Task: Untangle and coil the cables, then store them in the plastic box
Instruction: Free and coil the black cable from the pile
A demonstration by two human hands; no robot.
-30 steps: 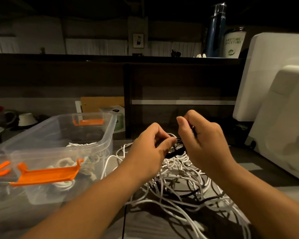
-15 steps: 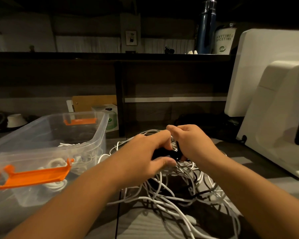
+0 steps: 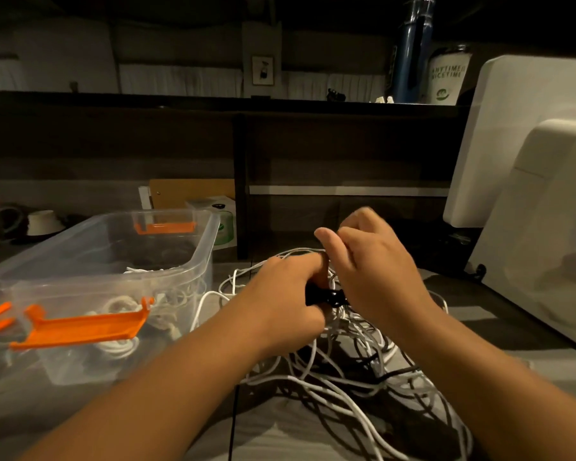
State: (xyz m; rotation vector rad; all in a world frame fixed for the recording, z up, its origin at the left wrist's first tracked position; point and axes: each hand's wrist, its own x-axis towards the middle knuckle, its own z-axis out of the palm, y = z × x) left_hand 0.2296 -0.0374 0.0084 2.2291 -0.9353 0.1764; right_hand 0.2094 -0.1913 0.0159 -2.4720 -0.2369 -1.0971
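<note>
A tangle of white and black cables [image 3: 343, 377] lies on the grey table in front of me. My left hand [image 3: 280, 304] grips a black cable bundle [image 3: 323, 297] just above the heap. My right hand [image 3: 376, 271] is close beside it on the right, fingers curled and partly blurred, holding the same black cable at its other end. The clear plastic box [image 3: 207, 247] stands to the left of the heap, open, with coiled white cables [image 3: 120, 347] inside it. An orange latch [image 3: 80, 327] sticks out from the box's near wall.
A large white appliance [image 3: 529, 211] fills the right side of the table. A dark shelf unit runs along the back, with a blue bottle [image 3: 409, 54] and a white cup [image 3: 448, 78] on top. Bowls [image 3: 42, 221] sit at the far left.
Both hands dropped from above the heap down onto it, closing together on the black cable. The right hand has since lifted slightly, and its fingers are moving.
</note>
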